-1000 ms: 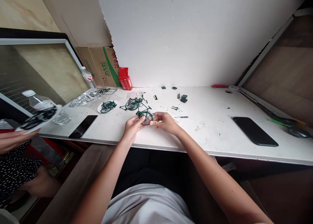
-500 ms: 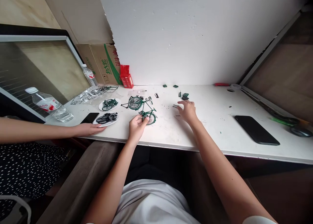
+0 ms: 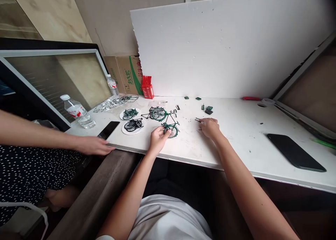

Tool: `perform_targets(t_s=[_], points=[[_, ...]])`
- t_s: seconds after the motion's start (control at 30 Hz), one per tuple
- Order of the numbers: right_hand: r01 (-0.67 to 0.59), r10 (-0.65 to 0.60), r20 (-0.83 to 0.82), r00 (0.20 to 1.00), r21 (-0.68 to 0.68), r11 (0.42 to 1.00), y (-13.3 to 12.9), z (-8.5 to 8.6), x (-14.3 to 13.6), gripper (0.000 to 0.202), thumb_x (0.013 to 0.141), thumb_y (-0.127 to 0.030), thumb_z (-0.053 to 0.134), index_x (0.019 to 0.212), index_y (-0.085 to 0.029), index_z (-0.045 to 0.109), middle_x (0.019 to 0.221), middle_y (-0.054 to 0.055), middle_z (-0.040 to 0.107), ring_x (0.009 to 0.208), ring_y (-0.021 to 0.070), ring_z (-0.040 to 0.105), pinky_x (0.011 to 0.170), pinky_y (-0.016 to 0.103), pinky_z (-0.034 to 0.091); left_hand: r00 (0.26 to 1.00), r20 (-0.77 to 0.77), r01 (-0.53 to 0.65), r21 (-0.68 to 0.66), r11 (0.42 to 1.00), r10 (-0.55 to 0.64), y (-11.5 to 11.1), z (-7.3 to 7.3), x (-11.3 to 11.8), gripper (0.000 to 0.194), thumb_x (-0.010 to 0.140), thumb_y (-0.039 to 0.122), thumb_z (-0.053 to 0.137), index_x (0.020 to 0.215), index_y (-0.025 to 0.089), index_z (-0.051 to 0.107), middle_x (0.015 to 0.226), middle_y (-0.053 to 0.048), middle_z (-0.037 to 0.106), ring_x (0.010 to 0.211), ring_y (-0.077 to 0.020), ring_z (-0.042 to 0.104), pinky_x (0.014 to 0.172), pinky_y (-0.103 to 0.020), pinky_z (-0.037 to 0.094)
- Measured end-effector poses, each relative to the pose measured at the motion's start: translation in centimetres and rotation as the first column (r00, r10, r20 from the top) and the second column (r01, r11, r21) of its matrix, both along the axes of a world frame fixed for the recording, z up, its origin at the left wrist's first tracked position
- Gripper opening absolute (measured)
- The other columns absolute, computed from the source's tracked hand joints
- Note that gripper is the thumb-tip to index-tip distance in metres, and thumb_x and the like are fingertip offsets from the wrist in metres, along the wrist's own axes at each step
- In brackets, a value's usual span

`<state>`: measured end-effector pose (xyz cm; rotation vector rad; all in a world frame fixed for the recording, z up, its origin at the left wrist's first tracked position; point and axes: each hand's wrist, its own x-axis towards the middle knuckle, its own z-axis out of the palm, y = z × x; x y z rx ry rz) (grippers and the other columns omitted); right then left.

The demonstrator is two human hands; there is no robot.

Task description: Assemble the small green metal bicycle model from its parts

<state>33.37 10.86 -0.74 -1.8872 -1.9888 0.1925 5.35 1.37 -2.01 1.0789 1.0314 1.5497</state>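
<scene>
Near the front edge of the worktop (image 3: 186, 145), the left hand (image 3: 159, 140) grips a green model bicycle (image 3: 172, 129) by its wheel, fingers closed; another person's hand (image 3: 96, 146) is by the edge at nine o'clock from it, and a black phone (image 3: 296, 152) lies between three and four; at three, the right hand (image 3: 210, 127) reaches down at a small dark part (image 3: 198, 120), though whether its fingers grip anything I cannot tell; a paper plate (image 3: 126, 131) of black pieces sits at nine, and farther off a red box (image 3: 147, 87) stands at eleven
</scene>
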Motion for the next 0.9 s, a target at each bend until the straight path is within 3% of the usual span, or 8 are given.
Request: perform_targets(t_s=[0.2,0.4,0.53,0.77,0.9], points=[[0.068,-0.067,-0.059,0.996,0.016,0.998,-0.3,0.5,0.2,0.049,0.102,-0.023,0.047,0.148,-0.014,0.058,0.141,0.018,0.067,0.137,0.0413,0.045,0.103,0.052,0.044,1.0,0.023,-0.004,-0.004,1.0,0.004,0.0,0.0,-0.2,0.05,0.074,0.046,0.093,0.102,0.014,0.068,0.103,-0.016,0.082,0.097,-0.0264,0.078,0.094,-0.039,0.06],[0.077,-0.076,-0.03,0.997,0.016,0.997,-0.5,1.0,0.2,0.037,0.1,-0.022,0.051,0.129,-0.017,0.073,0.133,0.018,0.069,0.129,0.0408,0.048,0.097,0.049,0.044,1.0,0.015,-0.011,-0.024,1.0,0.012,0.0,0.2,-0.2,0.053,0.072,0.048,0.094,0.102,0.013,0.069,0.104,-0.016,0.081,0.097,-0.0271,0.078,0.095,-0.041,0.059],[0.128,-0.127,-0.057,0.99,0.014,0.992,-0.6,1.3,0.2,0.04,0.099,-0.021,0.052,0.136,-0.015,0.067,0.121,0.018,0.072,0.128,0.0395,0.05,0.094,0.046,0.045,1.0,0.004,-0.009,-0.027,1.0,0.01,-0.1,0.4,-0.2,0.054,0.07,0.048,0.095,0.101,0.014,0.068,0.104,-0.015,0.081,0.099,-0.028,0.078,0.097,-0.043,0.059],[0.167,-0.169,-0.094,0.981,-0.028,0.986,-0.7,1.6,0.5,0.035,0.1,-0.018,0.055,0.134,-0.015,0.065,0.103,0.017,0.075,0.127,0.0373,0.055,0.095,0.044,0.044,1.0,0.0,-0.001,-0.038,0.999,0.001,-0.6,1.1,0.0,0.054,0.068,0.047,0.096,0.099,0.014,0.067,0.104,-0.014,0.081,0.1,-0.0279,0.078,0.098,-0.044,0.06],[0.154,-0.157,-0.075,0.985,-0.035,0.987,-0.8,1.8,0.3,0.039,0.102,-0.017,0.053,0.139,-0.013,0.061,0.109,0.018,0.074,0.129,0.0383,0.054,0.096,0.045,0.045,1.0,-0.008,0.002,-0.039,0.999,-0.002,-0.7,1.2,-0.1,0.053,0.068,0.047,0.096,0.099,0.013,0.067,0.101,-0.014,0.081,0.097,-0.0265,0.078,0.097,-0.044,0.06]])
